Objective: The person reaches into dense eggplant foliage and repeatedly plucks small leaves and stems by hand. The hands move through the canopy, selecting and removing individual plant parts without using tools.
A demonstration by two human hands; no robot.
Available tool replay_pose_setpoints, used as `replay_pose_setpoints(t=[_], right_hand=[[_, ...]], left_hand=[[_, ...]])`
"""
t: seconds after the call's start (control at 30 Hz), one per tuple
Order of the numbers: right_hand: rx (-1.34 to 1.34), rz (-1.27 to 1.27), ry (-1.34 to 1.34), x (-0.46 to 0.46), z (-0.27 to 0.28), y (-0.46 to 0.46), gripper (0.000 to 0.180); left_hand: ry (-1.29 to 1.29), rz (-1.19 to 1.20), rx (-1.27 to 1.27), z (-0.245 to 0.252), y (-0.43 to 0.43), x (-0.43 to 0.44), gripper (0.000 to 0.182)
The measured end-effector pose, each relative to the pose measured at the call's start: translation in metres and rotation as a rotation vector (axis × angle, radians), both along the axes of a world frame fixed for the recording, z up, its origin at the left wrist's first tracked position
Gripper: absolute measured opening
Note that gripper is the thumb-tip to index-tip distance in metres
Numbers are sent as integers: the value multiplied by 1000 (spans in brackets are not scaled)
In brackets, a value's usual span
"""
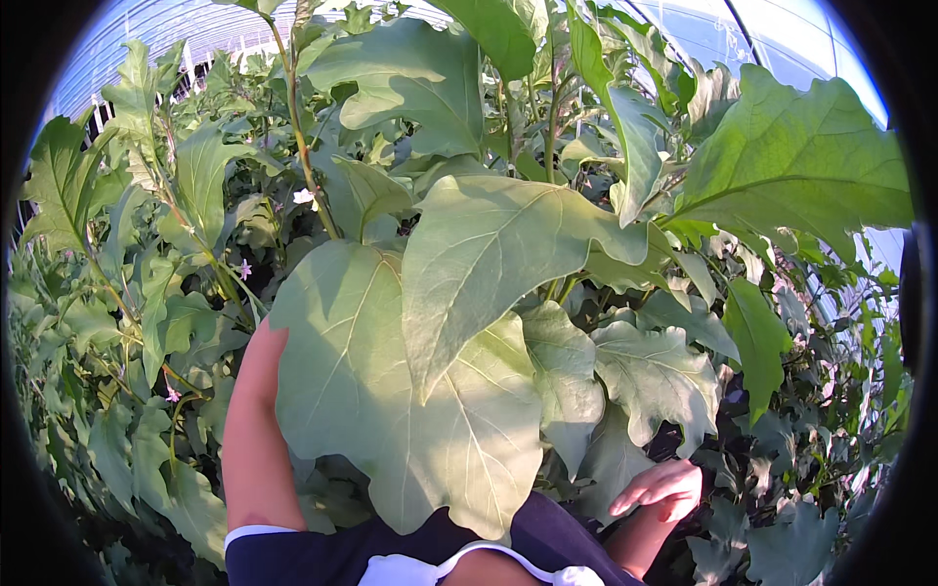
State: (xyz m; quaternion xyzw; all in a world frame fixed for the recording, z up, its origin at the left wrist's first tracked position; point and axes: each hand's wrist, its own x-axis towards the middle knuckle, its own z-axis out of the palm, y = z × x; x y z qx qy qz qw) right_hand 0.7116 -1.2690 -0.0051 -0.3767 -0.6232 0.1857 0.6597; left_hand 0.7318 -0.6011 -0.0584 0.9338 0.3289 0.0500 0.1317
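Note:
My left arm reaches up into the foliage, and its hand is hidden behind a large, broad green leaf [344, 351]. A second big leaf [498, 242] overlaps that one in front of my chest. My right hand [663, 487] is raised at the lower right, bent at the wrist with its fingers curled loosely; whether it holds anything is unclear. Just above it hangs a lobed leaf [659, 373]. The plants look like eggplants, with small pale purple flowers [245, 270] and a whitish flower [303, 196].
Dense leafy plants surround me on every side. An upright stem [300, 139] rises ahead on the left, and a large lobed leaf [799, 161] spreads at the upper right. Behind stands a greenhouse cover of translucent film [791, 36] on thin frames.

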Motion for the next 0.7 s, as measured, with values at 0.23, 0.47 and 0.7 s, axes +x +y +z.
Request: replay_pose_setpoints(t=[0.23,0.47,0.7], right_hand=[[-305,-866,-749,49,45,151,40],[-1011,-44,-941,58,-96,187,40],[-572,-316,-727,81,13,191,39]], left_hand=[[-940,32,-72,136,-80,-92,47],[-534,-829,156,136,-273,-104,36],[593,-573,415,-126,-256,-185,58]])
